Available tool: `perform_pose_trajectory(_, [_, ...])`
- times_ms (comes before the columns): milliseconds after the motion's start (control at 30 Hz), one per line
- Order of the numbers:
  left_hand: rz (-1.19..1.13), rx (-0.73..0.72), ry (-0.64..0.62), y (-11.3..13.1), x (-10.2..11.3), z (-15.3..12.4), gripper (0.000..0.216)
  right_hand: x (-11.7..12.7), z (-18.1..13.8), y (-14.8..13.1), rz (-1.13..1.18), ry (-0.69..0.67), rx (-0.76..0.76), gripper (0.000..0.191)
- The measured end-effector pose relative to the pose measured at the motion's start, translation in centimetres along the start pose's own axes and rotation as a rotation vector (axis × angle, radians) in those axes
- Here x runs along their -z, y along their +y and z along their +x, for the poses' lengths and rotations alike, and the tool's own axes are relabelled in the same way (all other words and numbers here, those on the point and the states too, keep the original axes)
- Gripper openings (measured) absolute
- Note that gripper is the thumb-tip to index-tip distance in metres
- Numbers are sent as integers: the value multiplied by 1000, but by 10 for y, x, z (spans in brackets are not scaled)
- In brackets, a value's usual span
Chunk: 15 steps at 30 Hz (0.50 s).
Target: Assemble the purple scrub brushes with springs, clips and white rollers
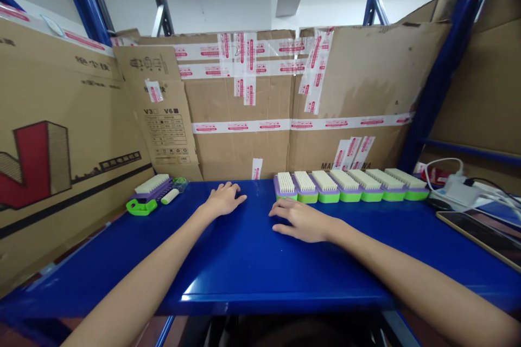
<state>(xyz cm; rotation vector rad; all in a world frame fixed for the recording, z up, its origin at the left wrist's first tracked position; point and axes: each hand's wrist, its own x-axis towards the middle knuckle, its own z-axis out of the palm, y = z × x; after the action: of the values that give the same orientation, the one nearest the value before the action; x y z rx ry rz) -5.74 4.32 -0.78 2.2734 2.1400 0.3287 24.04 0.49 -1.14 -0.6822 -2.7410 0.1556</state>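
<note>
My left hand (225, 199) rests on the blue tabletop (244, 265) near its back edge, fingers apart and holding nothing. Off to its left lie a scrub brush (152, 187) with pale bristles and a purple body, a bright green handle-like part (141, 206) and a small cream roller-shaped piece (170, 196). My right hand (303, 221) is over the table with fingers spread and nothing in them. Just behind it, a row of several brushes (328, 187) stands bristles up, with purple and green bases. The fingers come close to the leftmost brush (285, 185); whether they touch it I cannot tell.
Taped cardboard (240, 103) walls off the back, with more cardboard (52, 114) at the left. On the right are a phone-like device (482, 233), a white power strip or charger (458, 192) and cables. Blue metal posts (443, 65) frame the sides.
</note>
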Motion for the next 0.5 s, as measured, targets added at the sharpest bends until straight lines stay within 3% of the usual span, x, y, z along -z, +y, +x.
perform_pose_trajectory(233, [99, 176, 121, -25, 28, 6, 69, 4, 1, 0, -4, -30, -27, 32])
perform_pose_trajectory(367, [143, 281, 194, -47, 43, 7, 67, 3, 0, 0, 3, -34, -34, 33])
perform_pose_trajectory(500, [186, 413, 245, -71, 44, 8, 64, 3, 0, 2, 21, -26, -34, 34])
